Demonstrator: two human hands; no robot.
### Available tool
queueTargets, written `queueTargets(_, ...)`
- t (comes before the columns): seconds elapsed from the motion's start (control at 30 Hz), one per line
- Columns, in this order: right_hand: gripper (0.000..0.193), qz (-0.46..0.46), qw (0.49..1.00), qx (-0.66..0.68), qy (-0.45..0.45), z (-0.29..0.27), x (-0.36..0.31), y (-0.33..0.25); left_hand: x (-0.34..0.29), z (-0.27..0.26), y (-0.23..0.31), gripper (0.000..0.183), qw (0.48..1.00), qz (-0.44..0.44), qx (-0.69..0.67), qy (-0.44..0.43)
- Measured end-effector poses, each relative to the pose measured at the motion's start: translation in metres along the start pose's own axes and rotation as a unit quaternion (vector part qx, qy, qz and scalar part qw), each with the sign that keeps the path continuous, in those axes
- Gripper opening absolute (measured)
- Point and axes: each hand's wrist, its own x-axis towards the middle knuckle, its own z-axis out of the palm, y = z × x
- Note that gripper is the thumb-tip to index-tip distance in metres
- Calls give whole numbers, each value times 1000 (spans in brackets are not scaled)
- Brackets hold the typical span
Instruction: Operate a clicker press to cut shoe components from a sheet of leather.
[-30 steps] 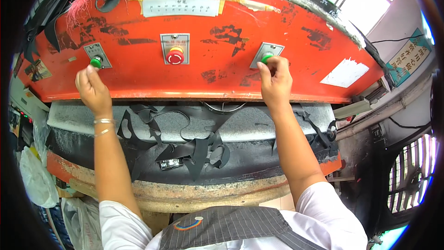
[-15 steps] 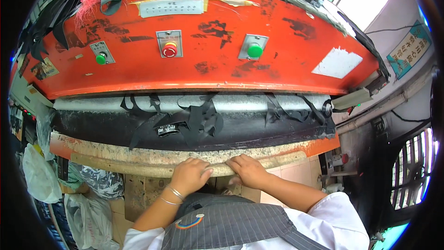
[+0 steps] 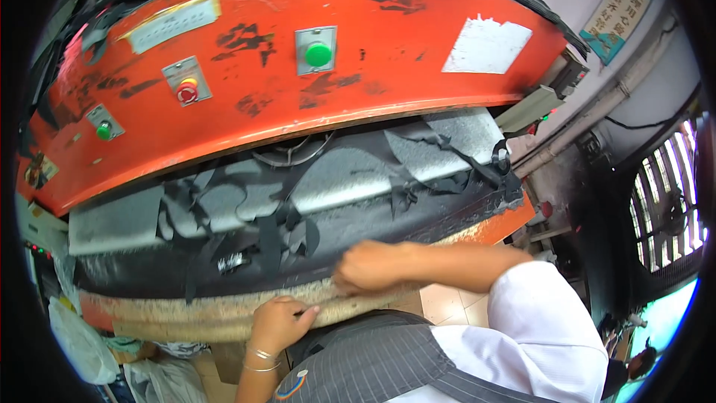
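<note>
My left hand point(image 3: 277, 324), with bracelets at the wrist, rests on the worn wooden rail point(image 3: 224, 330) along the front of an orange press point(image 3: 403, 30). Its thumb lies apart from the fingers. My right hand point(image 3: 365, 267) is lifted over the front edge, near the black bed lip point(image 3: 335, 231); motion smears it and its fingers are turned out of sight. Beyond my hands, black cut sheet scraps point(image 3: 280, 239) hang over the pale bed point(image 3: 335, 179). A curved metal strip point(image 3: 294, 157) shows partly beneath the press head.
The press front carries a red button point(image 3: 187, 91), a large green button point(image 3: 318, 54) and a small green button point(image 3: 104, 130). Plastic bags point(image 3: 78, 343) stand at lower left. A grey box point(image 3: 528, 108) juts out at the press's right end. A barred window point(image 3: 671, 201) is at far right.
My right hand has come off the rail and moved up over the bed's front edge. My left hand stays on the rail. The view has tilted, and more of the pale bed shows.
</note>
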Motion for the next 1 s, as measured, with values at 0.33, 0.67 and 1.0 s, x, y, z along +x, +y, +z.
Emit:
queueTargets(0.33, 15, -368, 856, -336, 140, -66, 207, 148, 135, 21, -49, 28, 938, 141, 139, 284)
queueTargets(0.67, 13, -92, 834, -455, 299, -203, 55, 137, 140, 27, -57, 35, 948, 110, 167, 246)
queueTargets(1.0, 21, 309, 873, -51, 374, -79, -7, 245, 200, -15, -63, 47, 942, 100, 45, 319)
